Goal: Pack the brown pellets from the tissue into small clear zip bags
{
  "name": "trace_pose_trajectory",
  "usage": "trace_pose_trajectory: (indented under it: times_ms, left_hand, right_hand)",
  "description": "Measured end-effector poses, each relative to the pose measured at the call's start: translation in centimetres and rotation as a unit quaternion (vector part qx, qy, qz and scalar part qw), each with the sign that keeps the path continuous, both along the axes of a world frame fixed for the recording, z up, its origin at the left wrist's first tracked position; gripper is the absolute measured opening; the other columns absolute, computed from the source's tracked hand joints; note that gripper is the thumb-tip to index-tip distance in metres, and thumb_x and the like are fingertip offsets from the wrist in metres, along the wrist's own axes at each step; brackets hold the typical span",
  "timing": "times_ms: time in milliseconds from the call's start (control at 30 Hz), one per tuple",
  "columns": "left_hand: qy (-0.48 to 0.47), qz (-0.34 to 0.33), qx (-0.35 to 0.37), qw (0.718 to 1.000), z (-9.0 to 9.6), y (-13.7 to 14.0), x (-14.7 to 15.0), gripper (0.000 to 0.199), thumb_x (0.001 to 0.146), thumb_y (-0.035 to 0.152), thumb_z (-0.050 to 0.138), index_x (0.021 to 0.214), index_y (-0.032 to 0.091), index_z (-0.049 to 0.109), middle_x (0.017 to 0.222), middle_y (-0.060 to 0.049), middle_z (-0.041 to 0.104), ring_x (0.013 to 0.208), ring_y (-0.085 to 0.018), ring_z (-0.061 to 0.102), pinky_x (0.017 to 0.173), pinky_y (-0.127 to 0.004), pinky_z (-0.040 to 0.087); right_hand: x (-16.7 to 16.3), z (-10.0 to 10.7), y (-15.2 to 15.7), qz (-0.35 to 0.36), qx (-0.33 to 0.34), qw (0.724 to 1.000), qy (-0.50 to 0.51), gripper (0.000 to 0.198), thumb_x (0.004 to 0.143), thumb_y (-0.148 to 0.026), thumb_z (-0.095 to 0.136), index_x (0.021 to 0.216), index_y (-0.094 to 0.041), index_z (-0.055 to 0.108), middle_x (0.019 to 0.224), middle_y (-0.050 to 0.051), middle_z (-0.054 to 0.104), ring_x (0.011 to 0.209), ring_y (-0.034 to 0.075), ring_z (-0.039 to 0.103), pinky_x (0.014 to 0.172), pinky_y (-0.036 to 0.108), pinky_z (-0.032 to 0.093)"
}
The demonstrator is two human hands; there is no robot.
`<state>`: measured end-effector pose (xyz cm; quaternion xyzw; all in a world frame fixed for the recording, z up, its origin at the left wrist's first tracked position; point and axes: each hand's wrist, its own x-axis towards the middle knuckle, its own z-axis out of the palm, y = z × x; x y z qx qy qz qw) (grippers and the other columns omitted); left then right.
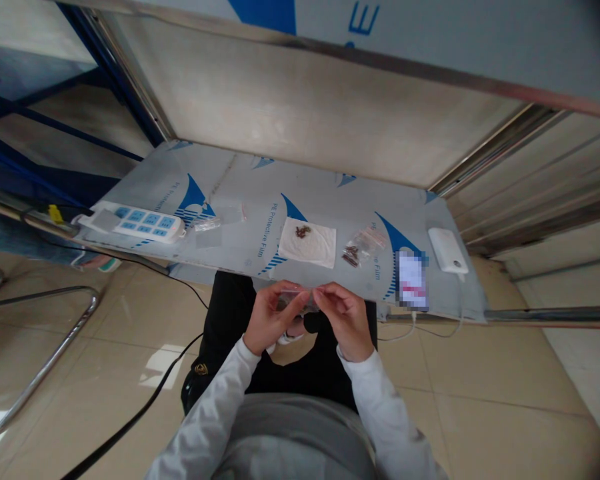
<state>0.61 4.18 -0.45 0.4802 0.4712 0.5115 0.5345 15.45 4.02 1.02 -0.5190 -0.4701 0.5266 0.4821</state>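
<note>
Between my hands, just off the shelf's front edge, is a small clear zip bag (296, 300). My left hand (274, 315) pinches its top edge on one side, fingers closed. On the other side my right hand (346, 319) grips the same edge between thumb and fingers. What lies inside the bag is mostly hidden. Beyond my hands, a white paper napkin (315, 252) bears a little heap of small brown pieces (303, 231). Right of it lies another clear bag (371, 244), with dark brown pieces (351, 256) at its lower end.
A white power strip (150, 224) sits at the shelf's left, near more small clear bags (207, 225). A blurred phone (412, 280) and a white power bank (448, 251) with cables lie at the right. An overhead panel (430, 47) crosses above the film-covered shelf (230, 253).
</note>
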Motion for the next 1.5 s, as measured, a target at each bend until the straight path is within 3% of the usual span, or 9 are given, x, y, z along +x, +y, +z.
trace_pose_trajectory:
  times_ms: [133, 400, 600, 767, 967, 1067, 1200, 1367, 1500]
  left_hand:
    - [-0.014, 0.031, 0.007, 0.999, -0.1, 0.0, -0.3, 0.014, 0.078, 0.028, 0.067, 0.080, 0.015, 0.066, 0.077, -0.005, 0.068, 0.073, -0.015, 0.062, 0.070, -0.025, 0.049]
    - [-0.019, 0.007, 0.019, 1.000, 0.0, -0.2, 0.0, 0.011, 0.078, 0.026, 0.067, 0.077, 0.015, 0.069, 0.076, -0.005, 0.071, 0.073, -0.016, 0.064, 0.071, -0.025, 0.050]
    - [0.058, 0.015, 0.015, 0.998, 0.0, 0.2, -0.6, 0.018, 0.081, 0.032, 0.063, 0.080, 0.017, 0.075, 0.080, -0.005, 0.074, 0.075, -0.020, 0.067, 0.071, -0.028, 0.051]
    - [0.038, -0.022, -0.011, 0.999, -0.1, 0.4, -0.7, 0.021, 0.081, 0.034, 0.063, 0.086, 0.018, 0.076, 0.083, -0.005, 0.075, 0.078, -0.021, 0.068, 0.074, -0.031, 0.053]
    - [-0.043, -0.124, -0.073, 0.989, -0.9, 0.6, 0.5, 0.025, 0.072, 0.037, 0.071, 0.078, 0.013, 0.071, 0.074, -0.006, 0.073, 0.068, -0.017, 0.066, 0.067, -0.027, 0.053]
    - [-0.059, -0.151, -0.102, 0.982, -1.3, 0.7, 1.1, 0.028, 0.070, 0.039, 0.072, 0.078, 0.012, 0.071, 0.069, -0.005, 0.071, 0.062, -0.014, 0.064, 0.062, -0.026, 0.053]
    - [-0.064, -0.109, -0.134, 0.983, -1.7, 1.0, 1.3, 0.032, 0.069, 0.043, 0.072, 0.079, 0.013, 0.071, 0.070, -0.006, 0.071, 0.058, -0.014, 0.063, 0.059, -0.025, 0.052]
    - [-0.026, -0.047, -0.112, 0.992, -2.6, 1.8, -0.6, 0.039, 0.071, 0.050, 0.068, 0.078, 0.012, 0.070, 0.071, -0.007, 0.071, 0.056, -0.013, 0.062, 0.056, -0.025, 0.051]
    - [0.089, 0.067, -0.098, 0.989, -4.0, 3.6, -4.9, 0.055, 0.082, 0.061, 0.046, 0.083, 0.011, 0.069, 0.056, -0.004, 0.066, 0.046, -0.012, 0.056, 0.051, -0.023, 0.045]
  right_hand:
    - [-0.2, 0.0, 0.0, 0.003, -0.012, 1.000, 0.003, 0.019, 0.075, -0.037, 0.070, 0.082, -0.020, 0.068, 0.079, 0.002, 0.070, 0.076, 0.017, 0.064, 0.072, 0.028, 0.050]
    - [-0.4, -0.1, 0.0, 0.024, 0.010, 1.000, -0.015, 0.016, 0.077, -0.035, 0.068, 0.078, -0.018, 0.067, 0.075, 0.002, 0.069, 0.074, 0.016, 0.062, 0.071, 0.028, 0.049]
    - [0.2, 0.2, 0.6, 0.042, 0.015, 0.996, -0.084, 0.020, 0.078, -0.037, 0.067, 0.085, -0.019, 0.069, 0.083, 0.005, 0.071, 0.080, 0.019, 0.064, 0.076, 0.029, 0.049]
    - [0.7, 0.5, 1.0, 0.065, 0.023, 0.992, -0.102, 0.019, 0.079, -0.037, 0.066, 0.084, -0.019, 0.071, 0.083, 0.005, 0.072, 0.076, 0.019, 0.065, 0.072, 0.029, 0.051]
    - [2.9, 0.9, 3.2, -0.012, 0.005, 0.998, -0.065, 0.026, 0.073, -0.041, 0.072, 0.084, -0.018, 0.072, 0.067, 0.003, 0.070, 0.056, 0.016, 0.063, 0.049, 0.026, 0.049]
    - [4.4, 0.8, 4.7, -0.031, -0.015, 0.998, -0.055, 0.032, 0.066, -0.041, 0.077, 0.087, -0.018, 0.071, 0.070, 0.003, 0.071, 0.052, 0.015, 0.063, 0.047, 0.026, 0.050]
    - [5.9, 0.1, 6.6, -0.062, -0.029, 0.996, -0.058, 0.040, 0.061, -0.044, 0.079, 0.090, -0.017, 0.069, 0.070, 0.004, 0.071, 0.049, 0.016, 0.063, 0.047, 0.028, 0.052]
    - [9.5, -1.7, 11.6, -0.164, 0.031, 0.978, -0.125, 0.052, 0.060, -0.050, 0.076, 0.098, -0.016, 0.066, 0.084, 0.008, 0.071, 0.053, 0.016, 0.064, 0.054, 0.033, 0.053]
    - [13.8, -4.1, 16.1, -0.226, 0.016, 0.921, -0.317, 0.057, 0.061, -0.051, 0.073, 0.100, -0.011, 0.063, 0.083, 0.012, 0.067, 0.063, 0.022, 0.064, 0.068, 0.043, 0.051]
